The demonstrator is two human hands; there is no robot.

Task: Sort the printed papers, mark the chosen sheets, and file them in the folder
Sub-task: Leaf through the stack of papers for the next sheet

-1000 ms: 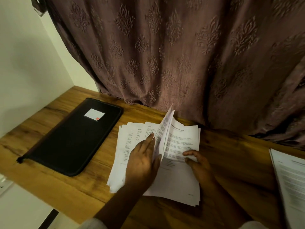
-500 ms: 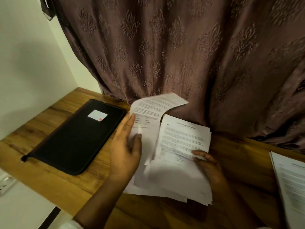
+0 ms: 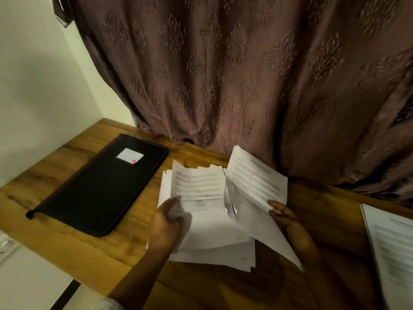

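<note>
Folder (image 3: 100,186) sits at the desk's (image 3: 51,175) left end, zipped shut and flat, label up. It's untouched, so nothing is filed yet.

Left hand (image 3: 166,229) has its fingers curled on the near-left corner of the left sheet (image 3: 199,186). The frame is blurred there, so I can't tell if it holds one sheet or several. 1 s ago that hand lay flat on the fanned sheets. 0.5 s ago it was curling one up. Now that sheet is turned over to the left side of the stack (image 3: 212,249), mid-desk.

Right hand (image 3: 292,224) was pressing the stack's right half. Now it pinches the right sheet (image 3: 254,182) by its near edge and has lifted it off the stack. The far end tilts up toward the curtain (image 3: 223,74).

Pile (image 3: 391,242) at the right edge is unchanged, well apart from the stack.

My read is that this is still the sorting step: paging through and pulling one candidate out. The lifted sheet probably goes to the pile or gets set aside for marking. No pen in view, so marking and filing both remain.
</note>
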